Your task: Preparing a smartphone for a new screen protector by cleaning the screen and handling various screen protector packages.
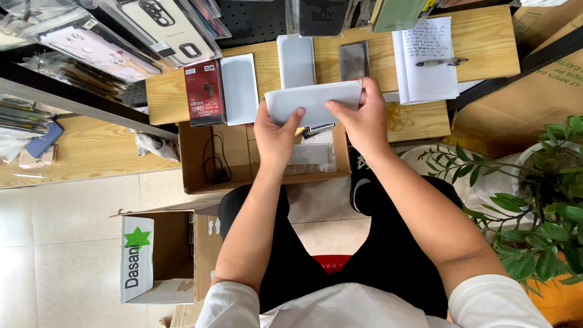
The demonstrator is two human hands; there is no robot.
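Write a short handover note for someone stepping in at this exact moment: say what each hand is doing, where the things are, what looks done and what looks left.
Left hand: grips the lower left of the white flat packet, thumb on its front.
Right hand: fingers hold the packet's right end.
The packet is held in the air over the open cardboard box below the wooden shelf.
On the shelf: a red box, two white packets, a grey packet, a notebook with a pen.
Done: those packets lie in a row on the shelf.
Left: the held packet is not yet set down.
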